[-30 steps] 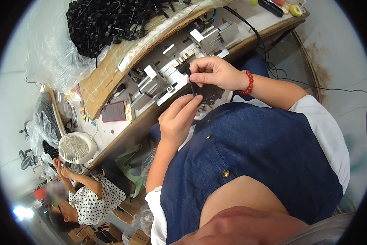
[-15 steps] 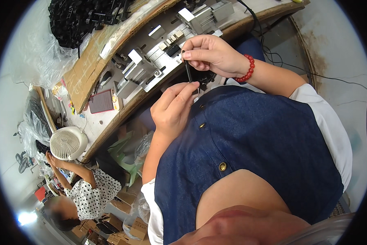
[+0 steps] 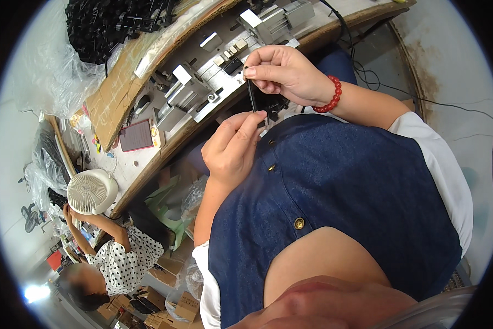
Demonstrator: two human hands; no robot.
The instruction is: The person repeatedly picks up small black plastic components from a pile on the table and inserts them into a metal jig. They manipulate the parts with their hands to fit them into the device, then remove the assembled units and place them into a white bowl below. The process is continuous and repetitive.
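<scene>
A thin black rod-shaped part [image 3: 252, 96] spans the gap between my two hands, just off the bench's front edge. My left hand [image 3: 231, 143] pinches its lower end between thumb and fingertips. At the upper end my right hand [image 3: 290, 74], with a red bead bracelet on the wrist, closes thumb and forefinger on it. The fingertips cover both ends. Just beyond my hands is a metal clamping fixture [image 3: 189, 90] on a plate, with small pale blocks [image 3: 231, 53] beside it. More black parts [image 3: 274, 104] show partly below the rod.
A second metal fixture [image 3: 269, 24] stands farther right on the bench. At the far left, black parts [image 3: 117, 30] are heaped on clear plastic and cardboard [image 3: 106, 104]. A phone [image 3: 136, 136] and white fan [image 3: 92, 192] lie leftward. A co-worker in a dotted shirt [image 3: 127, 257] sits lower left.
My hands and the black rod stay almost in place, with only slight shifts. The co-worker's hands have moved a little lower, near the fan.
</scene>
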